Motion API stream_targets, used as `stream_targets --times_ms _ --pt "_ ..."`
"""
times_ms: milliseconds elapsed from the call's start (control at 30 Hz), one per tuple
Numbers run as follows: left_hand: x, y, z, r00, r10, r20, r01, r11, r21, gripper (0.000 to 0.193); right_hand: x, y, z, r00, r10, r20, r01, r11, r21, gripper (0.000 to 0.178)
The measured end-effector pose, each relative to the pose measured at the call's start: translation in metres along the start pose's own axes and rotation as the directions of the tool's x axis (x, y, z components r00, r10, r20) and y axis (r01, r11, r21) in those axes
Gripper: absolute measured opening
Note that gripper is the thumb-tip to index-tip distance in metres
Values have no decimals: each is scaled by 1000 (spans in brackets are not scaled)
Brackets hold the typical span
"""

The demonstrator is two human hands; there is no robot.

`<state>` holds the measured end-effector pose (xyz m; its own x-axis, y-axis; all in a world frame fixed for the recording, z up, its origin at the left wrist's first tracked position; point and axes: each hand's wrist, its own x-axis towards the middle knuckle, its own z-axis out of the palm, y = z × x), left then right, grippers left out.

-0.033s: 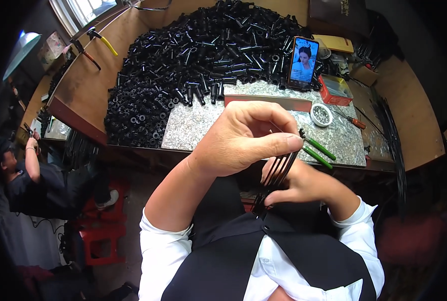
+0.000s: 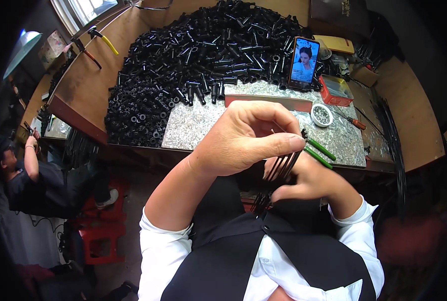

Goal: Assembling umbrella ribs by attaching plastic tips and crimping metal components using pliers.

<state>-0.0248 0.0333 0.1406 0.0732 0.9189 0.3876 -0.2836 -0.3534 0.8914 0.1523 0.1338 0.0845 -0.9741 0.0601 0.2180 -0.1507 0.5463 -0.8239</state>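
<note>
My left hand (image 2: 251, 138) is raised over the front edge of the workbench, thumb and forefinger pinched on several thin black rods (image 2: 283, 165) that look like umbrella ribs. The rods hang down from the pinch, and their dark lower ends (image 2: 260, 203) spread near my vest. Behind and below them is my right hand (image 2: 309, 178), thumb stretched apart from the fingers; the fingertips are partly hidden by the rods and slightly blurred. Just beyond my left fingertips, two green handles (image 2: 321, 146), apparently of pliers, lie on the speckled slab (image 2: 198, 125).
A large heap of black tubes and rings (image 2: 198, 50) covers the back. To the right are a phone (image 2: 304, 65), a red box (image 2: 335, 90), a white dish of small metal bits (image 2: 322, 115) and an orange-handled screwdriver (image 2: 356, 123). At far left, a co-worker (image 2: 33, 175) sits near red stools (image 2: 103, 243).
My right hand has moved slightly to the right, its thumb drawing off the rods' lower ends. The rods have fanned out a little, and my left hand has shifted slightly right.
</note>
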Motion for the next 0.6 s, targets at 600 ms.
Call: stream_targets --times_ms 600 --pt "-8 0 -2 977 59 -205 -28 988 151 10 27 -22 -9 926 1 -376 85 974 212 9"
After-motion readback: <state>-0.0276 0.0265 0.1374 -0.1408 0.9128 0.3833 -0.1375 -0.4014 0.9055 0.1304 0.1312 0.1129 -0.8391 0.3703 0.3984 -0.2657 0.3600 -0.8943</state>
